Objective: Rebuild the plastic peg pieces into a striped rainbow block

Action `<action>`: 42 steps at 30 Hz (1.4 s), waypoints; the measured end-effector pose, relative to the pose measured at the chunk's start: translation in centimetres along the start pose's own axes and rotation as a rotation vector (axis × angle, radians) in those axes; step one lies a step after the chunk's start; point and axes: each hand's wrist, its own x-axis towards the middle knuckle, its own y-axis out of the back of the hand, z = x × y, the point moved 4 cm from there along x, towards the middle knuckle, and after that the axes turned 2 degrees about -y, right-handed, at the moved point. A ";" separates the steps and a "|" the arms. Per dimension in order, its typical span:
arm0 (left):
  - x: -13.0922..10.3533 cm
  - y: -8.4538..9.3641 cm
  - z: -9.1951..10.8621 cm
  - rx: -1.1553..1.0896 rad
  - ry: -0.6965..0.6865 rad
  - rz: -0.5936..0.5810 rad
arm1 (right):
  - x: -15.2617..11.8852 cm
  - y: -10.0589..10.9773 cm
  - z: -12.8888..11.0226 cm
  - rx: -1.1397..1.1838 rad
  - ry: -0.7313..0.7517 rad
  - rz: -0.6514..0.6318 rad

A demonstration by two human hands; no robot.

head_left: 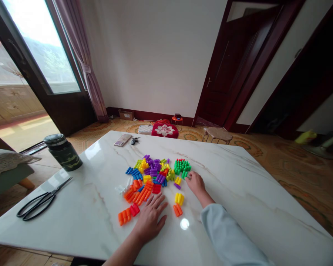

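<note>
My left hand lies flat on the table with its fingers apart, its fingertips beside the orange plastic building pieces and red ones. Over to the right, my right hand has its fingers bent together at a small green plastic building piece, just in front of a block of upright green pieces with several red ones behind. A heap of purple pieces, with yellow, blue and clear ones, spreads between the hands. Yellow pieces and orange pieces lie apart nearer me.
The white marbled table carries black-handled scissors and a dark camouflage-patterned jar at left. A phone and keys lie near the far edge. Beyond stand a red-covered seat and a stool.
</note>
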 end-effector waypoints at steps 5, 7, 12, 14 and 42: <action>0.0 -0.1 -0.1 0.020 0.002 -0.009 | -0.6 -0.4 0.0 0.025 -0.095 0.012; -0.1 0.0 0.0 0.027 -0.002 0.005 | -0.6 -0.4 -0.2 0.031 -0.127 0.001; -0.1 0.2 0.1 0.049 0.002 0.003 | -0.1 -0.3 -0.6 0.038 -0.232 -0.044; 0.0 0.2 0.1 0.052 0.003 0.000 | 0.3 -0.5 -0.7 0.040 -0.270 -0.053; 0.0 0.1 0.2 0.058 0.006 -0.026 | 0.4 -3.7 1.4 0.531 -0.121 0.244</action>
